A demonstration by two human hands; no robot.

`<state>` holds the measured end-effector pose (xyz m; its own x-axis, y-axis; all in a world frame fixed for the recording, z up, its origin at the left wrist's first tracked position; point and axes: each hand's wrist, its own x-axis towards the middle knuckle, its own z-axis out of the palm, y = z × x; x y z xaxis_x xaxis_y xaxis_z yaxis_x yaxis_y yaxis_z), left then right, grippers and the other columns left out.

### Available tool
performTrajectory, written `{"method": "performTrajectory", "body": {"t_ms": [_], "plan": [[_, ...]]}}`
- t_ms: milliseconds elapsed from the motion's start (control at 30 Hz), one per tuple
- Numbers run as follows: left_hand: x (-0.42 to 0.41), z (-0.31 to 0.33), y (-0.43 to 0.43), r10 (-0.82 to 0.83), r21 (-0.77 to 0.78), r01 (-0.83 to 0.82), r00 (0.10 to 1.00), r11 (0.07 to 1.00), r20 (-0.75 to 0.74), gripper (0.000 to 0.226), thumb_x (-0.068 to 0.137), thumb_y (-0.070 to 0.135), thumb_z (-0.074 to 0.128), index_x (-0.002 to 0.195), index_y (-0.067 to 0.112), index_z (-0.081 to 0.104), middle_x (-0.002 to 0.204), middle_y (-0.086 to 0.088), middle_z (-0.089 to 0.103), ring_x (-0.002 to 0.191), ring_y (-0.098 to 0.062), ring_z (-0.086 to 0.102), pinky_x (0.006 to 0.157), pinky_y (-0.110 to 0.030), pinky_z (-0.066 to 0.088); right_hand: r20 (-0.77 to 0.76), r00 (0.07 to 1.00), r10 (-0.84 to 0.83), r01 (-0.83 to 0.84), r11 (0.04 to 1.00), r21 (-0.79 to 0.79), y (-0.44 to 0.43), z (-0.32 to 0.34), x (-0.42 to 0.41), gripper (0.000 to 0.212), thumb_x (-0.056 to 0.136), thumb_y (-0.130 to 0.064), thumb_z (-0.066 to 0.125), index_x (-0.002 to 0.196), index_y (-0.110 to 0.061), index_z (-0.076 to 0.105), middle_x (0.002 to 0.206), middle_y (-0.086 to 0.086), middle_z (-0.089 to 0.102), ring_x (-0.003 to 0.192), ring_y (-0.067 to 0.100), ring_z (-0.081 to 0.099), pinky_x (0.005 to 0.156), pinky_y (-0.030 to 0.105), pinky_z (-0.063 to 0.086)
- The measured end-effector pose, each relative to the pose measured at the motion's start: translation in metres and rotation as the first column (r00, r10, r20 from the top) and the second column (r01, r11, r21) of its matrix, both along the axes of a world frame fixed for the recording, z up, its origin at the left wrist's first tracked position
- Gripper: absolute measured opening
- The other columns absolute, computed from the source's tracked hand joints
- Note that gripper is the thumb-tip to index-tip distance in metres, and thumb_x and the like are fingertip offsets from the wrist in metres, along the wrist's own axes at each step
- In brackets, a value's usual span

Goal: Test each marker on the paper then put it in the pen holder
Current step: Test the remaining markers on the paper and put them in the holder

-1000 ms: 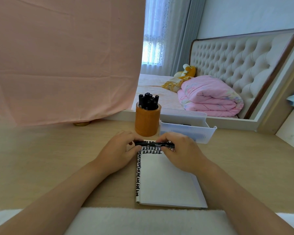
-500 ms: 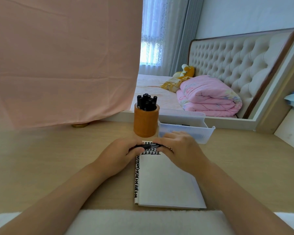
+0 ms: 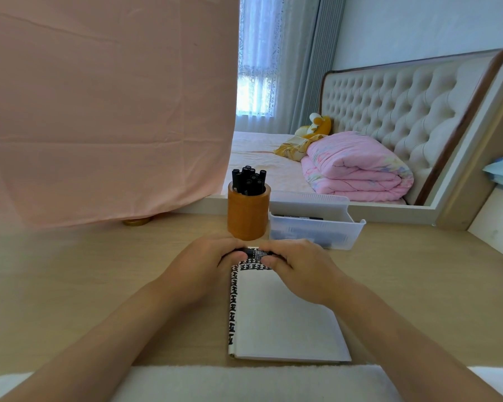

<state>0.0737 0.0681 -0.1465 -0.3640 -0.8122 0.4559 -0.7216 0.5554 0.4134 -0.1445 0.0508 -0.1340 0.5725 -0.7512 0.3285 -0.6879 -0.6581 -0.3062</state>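
While both arms reach across the table point(image 3: 85, 271), my left grip point(image 3: 203, 262) and right grip point(image 3: 299, 268) meet over the top edge of the open notebook point(image 3: 282, 314). They hold one black marker point(image 3: 254, 252) level between them. The left curls round its left end and the right pinches its right end. I cannot tell whether it touches the page. Just behind stands the wooden pen holder point(image 3: 248, 216), packed with capped markers point(image 3: 248, 181). Right of it, a clear plastic tray point(image 3: 317, 236) holds a spare marker point(image 3: 298, 217).
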Motion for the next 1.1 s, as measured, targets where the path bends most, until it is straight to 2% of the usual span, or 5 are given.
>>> {"method": "performTrajectory", "body": {"t_ms": [233, 400, 567, 800, 1100], "plan": [[-0.003, 0.0, 0.0, 0.062, -0.061, -0.062, 0.998, 0.996, -0.005, 0.026, 0.095, 0.037, 0.056, 0.121, 0.041, 0.06, 0.103, 0.027, 0.058, 0.097, 0.004, 0.053, 0.075, -0.013, 0.038, -0.026, 1.0, 0.0, -0.001, 0.999, -0.038, -0.004, 0.003, 0.001, 0.027, 0.098, -0.032, 0.058, 0.123, -0.029, 0.067, 0.104, -0.013, 0.062, 0.09, 0.007, 0.045, 0.084, 0.026, 0.04], [-0.003, 0.02, -0.021, 0.116, -0.098, -0.134, 0.98, 0.986, -0.164, 0.041, 0.096, 0.038, 0.054, 0.137, 0.034, 0.048, 0.122, 0.016, 0.047, 0.111, 0.002, 0.045, 0.09, -0.021, 0.04, 0.208, 0.975, -0.077, 0.051, 0.991, 0.127, -0.017, 0.017, -0.005, 0.02, 0.099, -0.021, 0.058, 0.116, -0.023, 0.067, 0.091, -0.015, 0.056, 0.081, 0.008, 0.055, 0.074, 0.022, 0.042], [-0.01, 0.038, -0.067, 0.238, -0.01, -0.257, 0.91, 0.966, -0.338, 0.052, 0.094, 0.028, 0.061, 0.142, 0.028, 0.041, 0.136, 0.005, 0.04, 0.128, -0.013, 0.037, 0.108, -0.036, 0.035, 0.56, 0.779, -0.282, 0.167, 0.954, 0.249, -0.05, 0.05, -0.005, 0.012, 0.094, -0.019, 0.064, 0.103, -0.026, 0.065, 0.095, -0.01, 0.067, 0.082, 0.011, 0.066, 0.08, 0.034, 0.056], [-0.02, 0.035, -0.116, 0.276, 0.262, -0.152, 0.792, 0.953, -0.545, 0.092, 0.077, 0.057, 0.07, 0.151, 0.031, 0.023, 0.157, 0.007, 0.029, 0.143, -0.015, 0.028, 0.116, -0.044, 0.03, 0.747, 0.581, -0.325, 0.196, 0.946, 0.259, -0.106, 0.086, 0.009, 0.013, 0.091, -0.013, 0.067, 0.096, -0.025, 0.067, 0.098, -0.001, 0.071, 0.096, 0.021, 0.07, 0.09, 0.045, 0.057], [-0.015, 0.025, -0.138, 0.231, 0.279, -0.072, 0.772, 0.958, -0.593, 0.092, 0.066, 0.054, 0.068, 0.147, 0.047, 0.025, 0.148, 0.003, 0.038, 0.133, -0.014, 0.04, 0.109, -0.04, 0.039, 0.484, 0.823, -0.298, 0.227, 0.953, 0.201, -0.143, 0.067, 0.033, 0.041, 0.088, -0.014, 0.071, 0.123, -0.025, 0.054, 0.089, -0.003, 0.068, 0.084, 0.015, 0.067, 0.071, 0.025, 0.049]]}}
